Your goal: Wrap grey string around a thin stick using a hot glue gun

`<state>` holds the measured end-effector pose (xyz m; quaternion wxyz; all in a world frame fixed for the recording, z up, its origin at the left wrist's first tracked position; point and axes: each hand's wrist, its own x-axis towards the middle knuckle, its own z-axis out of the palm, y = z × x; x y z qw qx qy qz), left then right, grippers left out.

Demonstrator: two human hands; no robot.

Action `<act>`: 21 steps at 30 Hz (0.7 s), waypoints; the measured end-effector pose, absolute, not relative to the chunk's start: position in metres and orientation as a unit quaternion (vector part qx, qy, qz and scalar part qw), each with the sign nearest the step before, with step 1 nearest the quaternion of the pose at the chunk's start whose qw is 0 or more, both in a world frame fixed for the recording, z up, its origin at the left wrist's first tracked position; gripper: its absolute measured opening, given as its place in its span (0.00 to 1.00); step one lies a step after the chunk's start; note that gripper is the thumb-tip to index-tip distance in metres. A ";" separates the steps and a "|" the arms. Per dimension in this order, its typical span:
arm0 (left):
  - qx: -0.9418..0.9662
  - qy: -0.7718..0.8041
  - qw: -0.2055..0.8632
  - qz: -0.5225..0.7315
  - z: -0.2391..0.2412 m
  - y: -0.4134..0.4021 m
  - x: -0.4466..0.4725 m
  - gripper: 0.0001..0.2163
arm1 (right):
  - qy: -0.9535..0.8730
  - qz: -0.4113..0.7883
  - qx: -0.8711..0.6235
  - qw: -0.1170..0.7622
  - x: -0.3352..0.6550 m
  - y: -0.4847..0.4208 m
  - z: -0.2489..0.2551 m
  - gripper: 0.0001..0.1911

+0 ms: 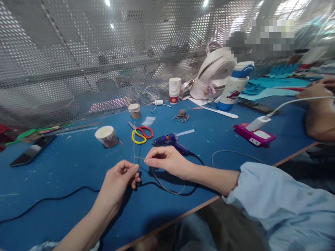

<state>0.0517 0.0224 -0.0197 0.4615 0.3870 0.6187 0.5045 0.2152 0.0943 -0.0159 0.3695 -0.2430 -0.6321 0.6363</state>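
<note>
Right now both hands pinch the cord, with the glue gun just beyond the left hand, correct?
No. The head view shows the glue gun just beyond the right hand, not the left hand; both hands do pinch the cord.

1. a blue glue gun [170,141] is lying on the blue table [65,167].
2. red-and-yellow scissors [140,134] are lying just left of it, with a paper cup [106,136] sitting further left.
3. a dark phone [32,150] is resting near the left edge.
4. a stack of cups [174,90], a pale backpack [213,75] and a white-and-blue bottle [234,89] are standing at the back.
</note>
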 end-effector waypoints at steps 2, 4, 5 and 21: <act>0.381 0.616 0.461 0.512 -0.020 0.023 0.050 0.11 | -0.630 0.637 -0.256 0.363 0.216 0.095 -0.016 0.11; 0.366 0.611 0.470 0.521 -0.020 0.023 0.048 0.12 | -0.630 0.636 -0.264 0.359 0.216 0.095 -0.016 0.11; 0.354 0.609 0.476 0.527 -0.019 0.023 0.048 0.12 | -0.630 0.636 -0.266 0.358 0.216 0.094 -0.016 0.11; 0.292 0.574 0.517 0.564 -0.007 0.021 0.053 0.08 | -0.672 0.599 -0.295 0.321 0.214 0.095 -0.019 0.08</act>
